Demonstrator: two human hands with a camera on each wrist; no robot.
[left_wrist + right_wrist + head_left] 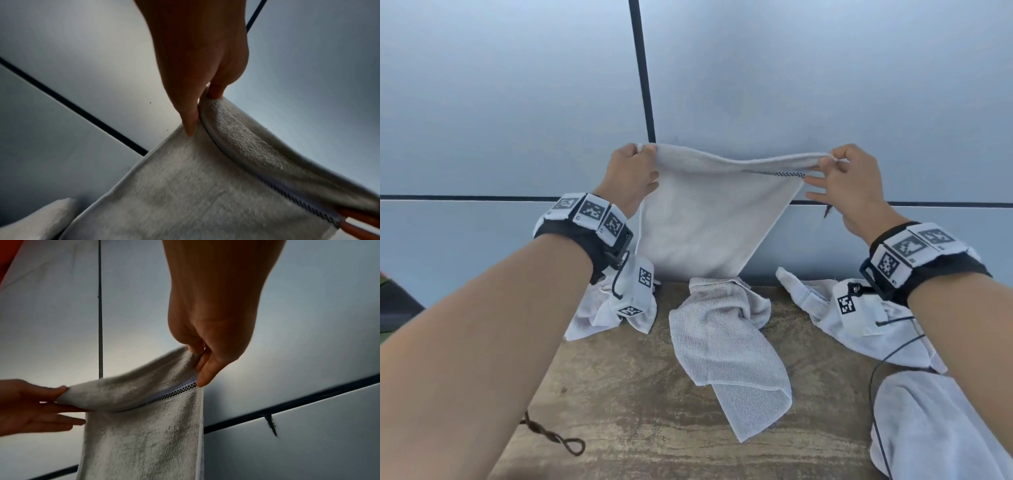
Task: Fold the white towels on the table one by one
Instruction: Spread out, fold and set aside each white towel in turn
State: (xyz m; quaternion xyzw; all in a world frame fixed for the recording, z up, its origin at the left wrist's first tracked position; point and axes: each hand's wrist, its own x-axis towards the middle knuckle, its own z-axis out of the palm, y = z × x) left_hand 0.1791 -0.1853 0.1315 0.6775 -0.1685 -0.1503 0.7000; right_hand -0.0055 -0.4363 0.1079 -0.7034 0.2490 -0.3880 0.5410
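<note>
A white towel (705,219) hangs in the air above the far end of the wooden table (640,411), spread between both hands. My left hand (635,171) pinches its upper left corner (207,104) between thumb and fingers. My right hand (835,174) pinches the upper right corner (191,356), its other fingers stretched along the edge. A checkered band (176,391) runs below the top hem. The towel's lower tip hangs close to the table. Three more white towels lie crumpled on the table: left (599,311), centre (726,346) and right (825,301).
A pale panelled wall (517,102) with dark seams stands close behind the table. Another white cloth (935,425) lies at the near right corner. A black cable (876,370) runs from my right wrist. A twisted brown cord (551,437) lies at the table's left edge.
</note>
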